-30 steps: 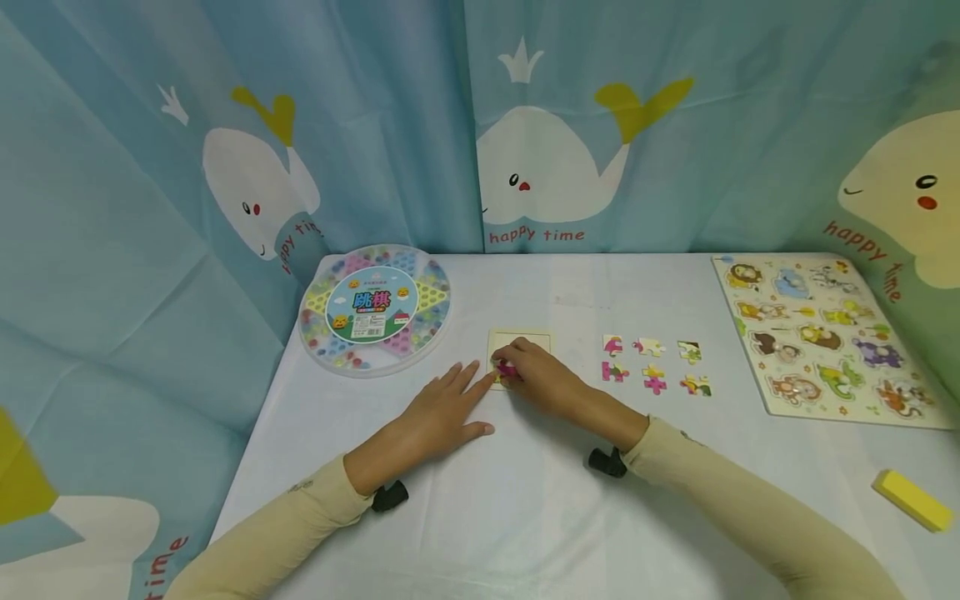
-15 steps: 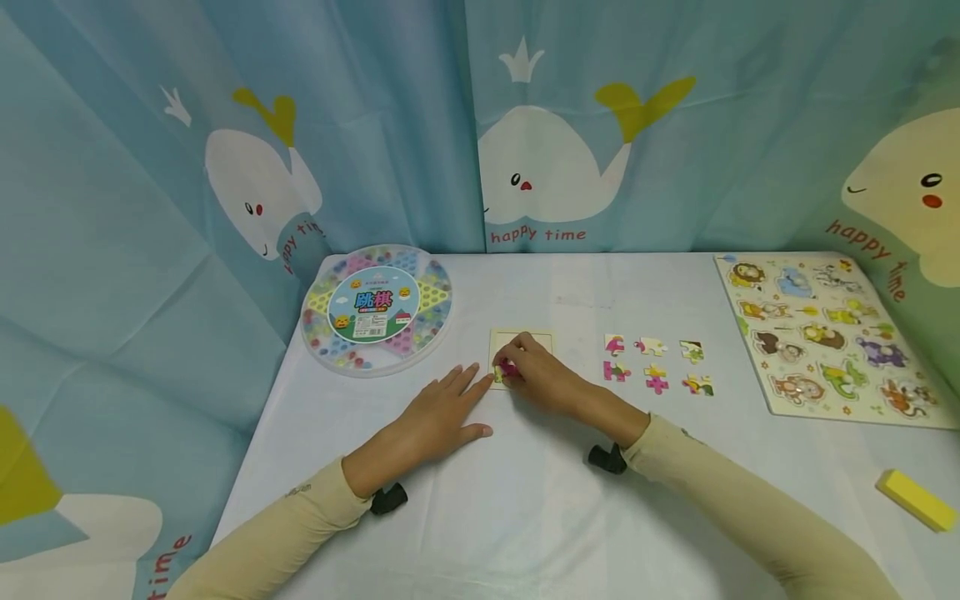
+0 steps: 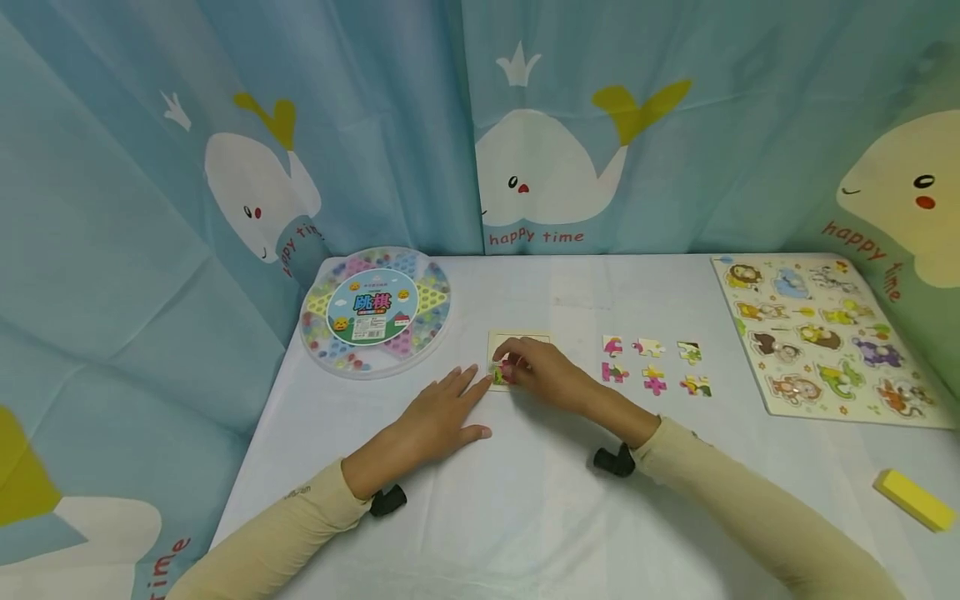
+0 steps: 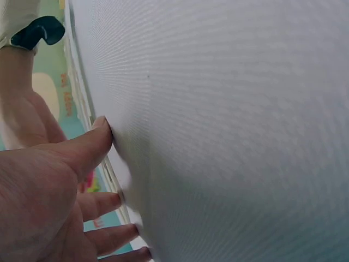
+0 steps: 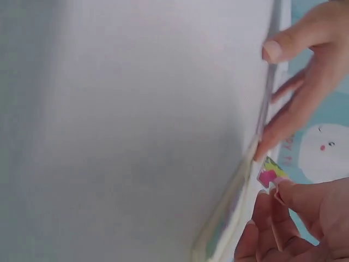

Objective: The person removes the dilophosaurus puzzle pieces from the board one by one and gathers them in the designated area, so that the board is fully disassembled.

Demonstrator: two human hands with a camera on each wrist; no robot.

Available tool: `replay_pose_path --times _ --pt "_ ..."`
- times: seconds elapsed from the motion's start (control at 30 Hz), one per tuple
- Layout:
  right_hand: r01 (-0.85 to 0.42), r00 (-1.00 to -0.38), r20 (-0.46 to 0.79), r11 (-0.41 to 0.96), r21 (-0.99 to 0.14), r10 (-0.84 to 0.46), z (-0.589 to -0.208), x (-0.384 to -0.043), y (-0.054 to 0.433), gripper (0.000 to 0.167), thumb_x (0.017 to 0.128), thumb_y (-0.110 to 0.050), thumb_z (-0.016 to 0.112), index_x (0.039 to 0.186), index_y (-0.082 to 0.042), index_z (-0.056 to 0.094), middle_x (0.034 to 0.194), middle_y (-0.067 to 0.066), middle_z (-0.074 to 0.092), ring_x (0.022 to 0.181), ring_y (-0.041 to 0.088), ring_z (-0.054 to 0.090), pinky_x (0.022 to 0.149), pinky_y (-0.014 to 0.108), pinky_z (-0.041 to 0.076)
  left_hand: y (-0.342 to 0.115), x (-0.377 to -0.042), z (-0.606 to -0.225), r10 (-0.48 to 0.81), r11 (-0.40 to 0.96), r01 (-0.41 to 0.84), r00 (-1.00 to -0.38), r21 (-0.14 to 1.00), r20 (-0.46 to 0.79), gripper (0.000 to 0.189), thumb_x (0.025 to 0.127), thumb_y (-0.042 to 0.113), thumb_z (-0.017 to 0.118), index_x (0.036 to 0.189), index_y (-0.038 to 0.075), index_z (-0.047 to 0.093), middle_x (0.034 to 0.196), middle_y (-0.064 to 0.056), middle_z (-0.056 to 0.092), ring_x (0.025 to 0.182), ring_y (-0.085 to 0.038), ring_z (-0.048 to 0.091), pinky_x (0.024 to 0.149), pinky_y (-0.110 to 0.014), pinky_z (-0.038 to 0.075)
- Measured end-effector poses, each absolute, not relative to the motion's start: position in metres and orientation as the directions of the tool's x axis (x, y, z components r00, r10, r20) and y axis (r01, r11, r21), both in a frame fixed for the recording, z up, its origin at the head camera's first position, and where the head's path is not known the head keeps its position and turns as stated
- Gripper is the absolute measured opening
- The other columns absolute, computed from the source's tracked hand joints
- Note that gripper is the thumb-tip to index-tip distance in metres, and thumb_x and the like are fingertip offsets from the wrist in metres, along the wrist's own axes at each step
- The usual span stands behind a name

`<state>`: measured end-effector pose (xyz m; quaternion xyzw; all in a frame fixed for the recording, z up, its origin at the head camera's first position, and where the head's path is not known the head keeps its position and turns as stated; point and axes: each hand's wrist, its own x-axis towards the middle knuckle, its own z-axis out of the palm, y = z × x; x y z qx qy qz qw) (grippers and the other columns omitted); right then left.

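A small pale puzzle frame (image 3: 519, 333) lies on the white table. My left hand (image 3: 441, 417) rests palm down with its fingers spread, and a fingertip touches the frame's lower left edge. Over the frame, my right hand (image 3: 546, 375) pinches a pink and green jigsaw piece (image 5: 268, 173) between thumb and fingers. In the right wrist view that piece stands tilted up at the frame's side. The right hand covers much of the frame's inside. To the right lie several loose jigsaw pieces (image 3: 615, 372) in two rows.
A round Chinese checkers set (image 3: 401, 354) sits at the back left. At the back right is an animal peg puzzle board (image 3: 806, 358), with a yellow block (image 3: 912, 500) nearer the front. A blue whale-print curtain (image 3: 405, 125) hangs behind the table.
My right hand has shifted slightly and its fingers have lifted and loosened a little around the jigsaw piece. The left hand and the loose pieces have stayed in place.
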<state>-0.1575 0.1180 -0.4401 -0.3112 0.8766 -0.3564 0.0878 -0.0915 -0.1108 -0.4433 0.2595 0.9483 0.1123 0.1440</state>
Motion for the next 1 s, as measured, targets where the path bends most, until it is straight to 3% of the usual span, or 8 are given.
replay_pose_path --times 0.27,0.5,0.6,0.83,1.0 --pt "-0.361 -0.866 0.029 0.585 -0.726 -0.499 -0.411 -0.161 0.157 0.005 0.102 -0.007 0.070 0.107 -0.008 0.068 0.099 0.006 0.074 0.091 0.021 0.068 0.078 0.032 0.056 -0.112 -0.091 -0.445 0.522 0.839 0.444 -0.820 0.313 -0.235 0.080 0.104 0.051 0.063 0.167 0.014 0.033 0.174 -0.015 0.027 0.160 -0.039 0.026 0.122 -0.062 0.033" --pt "-0.279 -0.910 -0.026 0.658 -0.699 -0.413 -0.396 -0.160 0.213 0.004 0.102 -0.010 0.070 0.105 -0.009 0.073 0.101 0.006 0.076 0.092 0.030 0.072 0.073 0.026 0.054 -0.113 -0.092 -0.446 0.520 0.839 0.441 -0.823 0.319 -0.229 0.079 0.104 0.052 0.062 0.167 0.014 0.032 0.174 -0.015 0.026 0.160 -0.039 0.025 0.123 -0.062 0.031" --pt "-0.270 -0.915 -0.044 0.689 -0.672 -0.401 -0.394 -0.156 0.236 0.006 0.102 -0.010 0.070 0.106 -0.008 0.074 0.102 0.006 0.077 0.094 0.028 0.072 0.074 0.025 0.053 -0.114 -0.091 -0.445 0.514 0.840 0.427 -0.824 0.336 -0.238 0.079 0.104 0.051 0.062 0.167 0.014 0.032 0.174 -0.014 0.025 0.161 -0.039 0.023 0.124 -0.062 0.030" --pt "-0.198 -0.904 -0.149 0.702 -0.684 -0.400 -0.396 -0.144 0.269 0.009 0.103 -0.014 0.070 0.104 -0.006 0.074 0.093 0.007 0.075 0.080 0.023 0.066 0.066 0.029 0.052 -0.114 -0.091 -0.446 0.523 0.832 0.435 -0.822 0.345 -0.224 0.079 0.103 0.049 0.065 0.167 0.014 0.033 0.174 -0.016 0.025 0.160 -0.041 0.024 0.123 -0.063 0.031" --pt "-0.217 -0.874 -0.157 0.659 -0.720 -0.459 -0.407 -0.135 0.275 0.009 0.103 -0.011 0.069 0.104 -0.005 0.075 0.093 0.003 0.074 0.082 0.016 0.064 0.071 0.027 0.054 -0.113 -0.092 -0.448 0.524 0.828 0.432 -0.822 0.357 -0.221 0.078 0.103 0.048 0.065 0.167 0.014 0.034 0.174 -0.016 0.026 0.160 -0.041 0.024 0.123 -0.063 0.030"
